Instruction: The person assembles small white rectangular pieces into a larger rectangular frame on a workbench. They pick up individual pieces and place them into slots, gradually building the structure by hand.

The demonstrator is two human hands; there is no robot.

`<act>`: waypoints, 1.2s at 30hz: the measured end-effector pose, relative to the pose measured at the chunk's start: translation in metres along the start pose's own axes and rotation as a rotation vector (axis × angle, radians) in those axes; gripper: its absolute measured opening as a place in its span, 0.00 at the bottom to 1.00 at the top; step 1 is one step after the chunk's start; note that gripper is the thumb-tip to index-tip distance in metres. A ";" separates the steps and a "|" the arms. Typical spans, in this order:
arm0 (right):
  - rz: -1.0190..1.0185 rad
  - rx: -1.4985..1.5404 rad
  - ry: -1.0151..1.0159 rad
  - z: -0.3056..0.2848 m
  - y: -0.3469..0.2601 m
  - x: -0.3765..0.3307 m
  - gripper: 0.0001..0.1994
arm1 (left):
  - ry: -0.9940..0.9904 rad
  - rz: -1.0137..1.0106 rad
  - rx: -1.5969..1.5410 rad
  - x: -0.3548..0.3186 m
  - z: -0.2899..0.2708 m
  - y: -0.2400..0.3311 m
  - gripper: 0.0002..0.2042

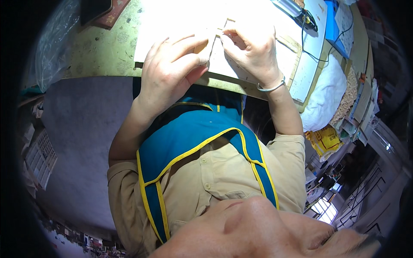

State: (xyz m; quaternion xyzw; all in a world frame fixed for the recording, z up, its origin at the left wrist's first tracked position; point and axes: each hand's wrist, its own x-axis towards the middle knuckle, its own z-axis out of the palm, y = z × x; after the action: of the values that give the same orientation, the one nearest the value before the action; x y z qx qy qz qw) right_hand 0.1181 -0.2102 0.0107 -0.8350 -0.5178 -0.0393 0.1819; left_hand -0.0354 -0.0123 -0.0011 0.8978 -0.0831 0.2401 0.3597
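Observation:
Both hands work close together over a glaringly lit white board (144, 46) at the table's near edge. My left hand (170, 66) is closed, its thumb and fingers bent around a small, flat, yellowish piece (200, 50) whose kind I cannot make out. Just to the right, my right hand (254, 50) has thumb and forefinger pinched together at a tiny thing lost in the glare. A thin pale stick-like piece (231, 20) lies just beyond those fingertips. Around the right wrist sits a silver bangle (272, 87).
A silver-and-black handheld tool (297, 13) with a black cable lies at the far right, near a blue folder (337, 32). White cloth or padding (325, 92) bulges at the right edge above a yellow packet (325, 141). Clear plastic (56, 47) hangs at left.

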 end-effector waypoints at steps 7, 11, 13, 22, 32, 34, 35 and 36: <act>0.040 0.063 0.053 -0.001 -0.005 0.003 0.11 | 0.008 0.002 -0.002 -0.001 0.002 -0.002 0.08; 0.002 0.028 0.058 0.002 -0.001 -0.001 0.11 | 0.006 0.005 0.006 -0.002 0.002 -0.002 0.08; 0.021 0.042 0.006 -0.003 -0.005 0.001 0.10 | -0.001 -0.002 0.000 -0.002 0.001 -0.001 0.08; -0.067 -0.032 0.096 0.002 -0.001 0.007 0.11 | -0.002 -0.003 0.014 -0.001 0.001 -0.001 0.08; 0.131 0.063 0.091 -0.071 0.009 -0.042 0.08 | -0.009 -0.011 0.025 -0.001 0.000 0.001 0.07; 0.093 -0.005 0.052 -0.066 -0.001 -0.049 0.09 | -0.004 0.007 0.022 0.000 0.001 0.000 0.07; 0.076 -0.038 0.033 -0.062 -0.006 -0.050 0.09 | -0.004 0.015 0.021 0.001 0.001 -0.001 0.07; 0.100 -0.050 0.013 -0.058 -0.008 -0.050 0.10 | -0.005 0.021 0.018 0.002 0.001 -0.001 0.07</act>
State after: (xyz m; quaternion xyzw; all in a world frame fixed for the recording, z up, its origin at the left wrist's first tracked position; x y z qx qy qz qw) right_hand 0.0947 -0.2697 0.0543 -0.8638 -0.4732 -0.0487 0.1659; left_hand -0.0331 -0.0123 -0.0020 0.9007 -0.0915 0.2422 0.3489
